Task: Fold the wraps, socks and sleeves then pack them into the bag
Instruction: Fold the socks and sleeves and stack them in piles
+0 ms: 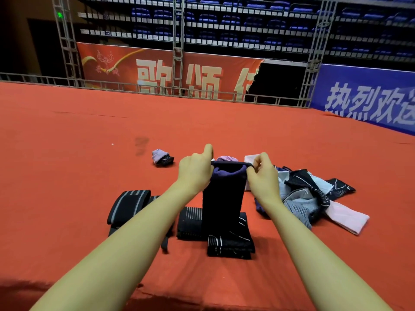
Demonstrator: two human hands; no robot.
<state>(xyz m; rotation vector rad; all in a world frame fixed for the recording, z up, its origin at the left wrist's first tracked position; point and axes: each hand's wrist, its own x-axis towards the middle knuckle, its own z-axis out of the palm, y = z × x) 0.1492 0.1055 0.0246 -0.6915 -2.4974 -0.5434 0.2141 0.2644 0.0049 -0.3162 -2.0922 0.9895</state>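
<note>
Both bare forearms reach in from the bottom edge, cut off by the frame. Left hand (195, 169) and right hand (262, 175) each pinch one end of the top rim of a dark navy sleeve (222, 198), holding it upright between them with its purple inner lining showing at the mouth. Its lower end hides part of the folded black striped wraps (229, 245) beneath the wrists on the red carpet (67, 153). Right of the right hand lies a tangled pile of socks (314, 196), individual pieces hard to separate. Beyond the left hand sits a small pink-and-black bundle (162, 157).
</note>
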